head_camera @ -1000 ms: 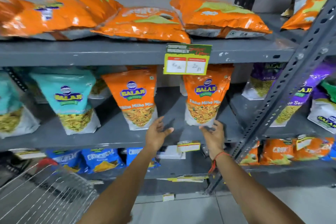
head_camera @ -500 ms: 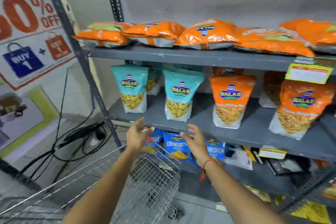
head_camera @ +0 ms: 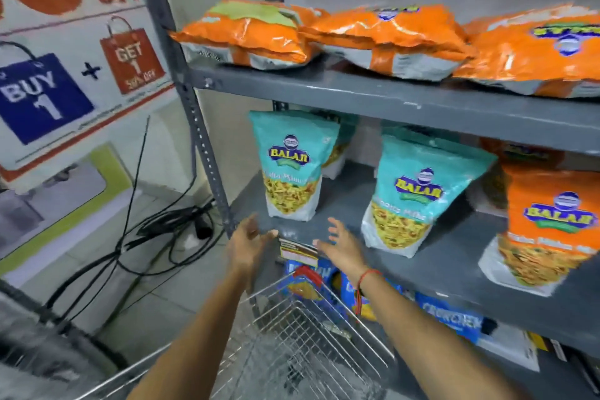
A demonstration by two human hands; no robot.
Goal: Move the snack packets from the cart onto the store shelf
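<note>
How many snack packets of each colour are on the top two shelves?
Orange packets lying flat on the top shelf: 3
Teal packets standing on the middle shelf: 3
Orange packets standing on the middle shelf: 2
Total: 8, as far as the frame shows.

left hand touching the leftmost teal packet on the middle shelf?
Apart. Head view: left hand is open, with bare grey shelf visible between its fingertips and the teal packet.

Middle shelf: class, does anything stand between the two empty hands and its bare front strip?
Nothing visible does. The left hand and right hand hover open at the middle shelf edge; the teal packets stand farther back.
</note>
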